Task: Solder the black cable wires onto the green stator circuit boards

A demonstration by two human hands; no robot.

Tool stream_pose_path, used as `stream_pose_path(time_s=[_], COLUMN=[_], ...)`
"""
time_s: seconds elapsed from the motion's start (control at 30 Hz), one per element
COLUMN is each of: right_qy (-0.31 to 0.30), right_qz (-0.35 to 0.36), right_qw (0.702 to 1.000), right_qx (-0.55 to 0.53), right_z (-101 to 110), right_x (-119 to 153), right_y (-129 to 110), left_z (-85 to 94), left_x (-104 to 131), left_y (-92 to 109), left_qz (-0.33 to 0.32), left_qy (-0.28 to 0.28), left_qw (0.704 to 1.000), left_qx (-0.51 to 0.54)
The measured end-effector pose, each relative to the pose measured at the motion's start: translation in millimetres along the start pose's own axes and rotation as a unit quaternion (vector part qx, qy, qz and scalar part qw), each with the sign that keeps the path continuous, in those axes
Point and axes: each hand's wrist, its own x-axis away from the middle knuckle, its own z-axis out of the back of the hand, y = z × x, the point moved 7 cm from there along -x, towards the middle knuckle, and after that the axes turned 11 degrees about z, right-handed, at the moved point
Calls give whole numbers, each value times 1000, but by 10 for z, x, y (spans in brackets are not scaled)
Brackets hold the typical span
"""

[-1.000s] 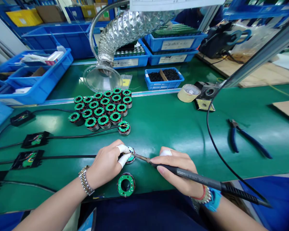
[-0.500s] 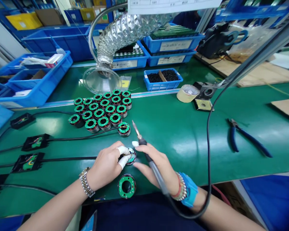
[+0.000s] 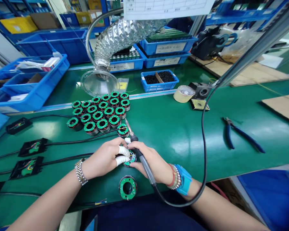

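My left hand (image 3: 108, 157), with white finger cots on two fingers, pinches the end of a black cable (image 3: 69, 157) against a small motor stator (image 3: 133, 159) topped by a green ring-shaped circuit board. Wire ends between the fingertips are mostly hidden. In my right hand (image 3: 154, 160) lies a soldering iron (image 3: 145, 165), its tip pointing up and away from the board. The right thumb and a cot-covered fingertip steady the stator's right side. Close to the table's front edge stands another stator (image 3: 127, 188). One with wires attached (image 3: 123, 129) stands just beyond my hands.
Several stators (image 3: 97, 116) stand grouped behind. Black open boxes (image 3: 26, 167) with cables lie left. A fume-extractor hood (image 3: 100, 84) hangs above the bench's rear. Cutters (image 3: 240, 133), a tape roll (image 3: 183, 93) and a blue parts bin (image 3: 159, 85) are farther off. The iron's cord (image 3: 203, 154) loops at right.
My right hand has moved left against the stator, bringing its thumb and finger onto it. The iron has shifted left with it, tip still up. The view has shifted slightly.
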Motion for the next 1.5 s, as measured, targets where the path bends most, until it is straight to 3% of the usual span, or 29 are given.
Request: stream_pose_path(time_s=[0.17, 0.33, 0.57, 0.93, 1.5], right_qy=[19, 117, 98, 86, 61], right_qz=[12, 39, 89, 57, 83], right_qw=[1000, 988, 982, 993, 992], right_qx=[20, 88, 134, 58, 77], right_z=[50, 377, 691, 549, 556], right_x=[21, 163, 369, 432, 432], right_y=[-33, -240, -539, -381, -438], left_z=[-33, -76, -121, -107, -101], left_x=[-21, 10, 30, 25, 29], left_y=[-14, 10, 83, 56, 62], left_qz=[58, 110, 139, 136, 110], left_qy=[7, -13, -28, -36, -21], left_qw=[998, 990, 978, 984, 988], left_qx=[-20, -83, -151, -108, -110])
